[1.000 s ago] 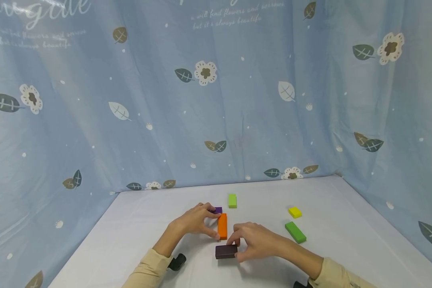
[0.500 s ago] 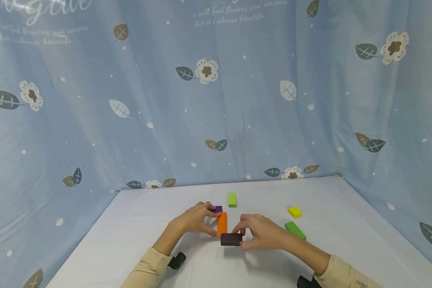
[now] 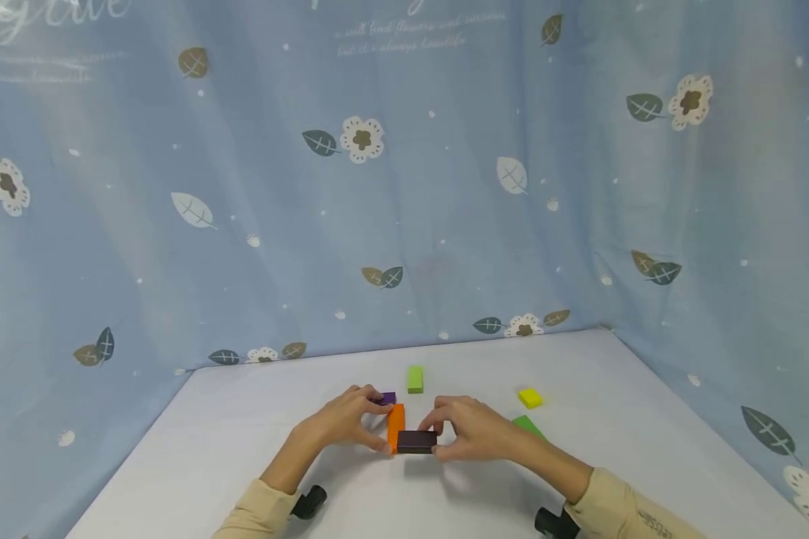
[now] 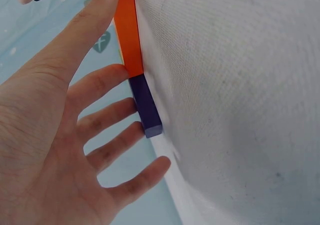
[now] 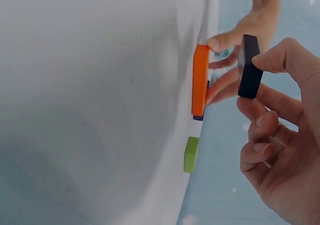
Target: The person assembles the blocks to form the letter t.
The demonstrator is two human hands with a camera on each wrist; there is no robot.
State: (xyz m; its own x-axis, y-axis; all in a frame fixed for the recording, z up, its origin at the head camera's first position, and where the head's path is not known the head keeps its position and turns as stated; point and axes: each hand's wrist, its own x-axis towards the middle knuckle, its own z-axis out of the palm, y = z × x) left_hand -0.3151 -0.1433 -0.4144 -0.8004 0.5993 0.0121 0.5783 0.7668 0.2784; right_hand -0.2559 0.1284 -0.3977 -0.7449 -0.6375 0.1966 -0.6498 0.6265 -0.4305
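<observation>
My right hand (image 3: 475,428) pinches a dark brown rectangular block (image 3: 416,442) between thumb and fingers. The block is raised above the white table, beside the near end of an orange block (image 3: 395,419). My left hand (image 3: 344,421) has its fingers spread and nearly straight. Its thumb touches the near end of the orange block, and its index fingertip is where that block meets a purple block (image 4: 145,104). Two more left fingertips touch the purple block's side; the little finger is apart from it. In the head view the left fingers partly hide the purple block.
A light green block (image 3: 414,379) stands behind the orange one. To the right are a yellow block (image 3: 529,397) and a green block (image 3: 527,427), the latter partly hidden by my right forearm. Blue patterned cloth (image 3: 431,187) surrounds the white tabletop (image 3: 243,419).
My right hand has lifted the dark brown block and brought it away from me, beside the orange block's near end. The left hand keeps its place. The head view has shifted slightly.
</observation>
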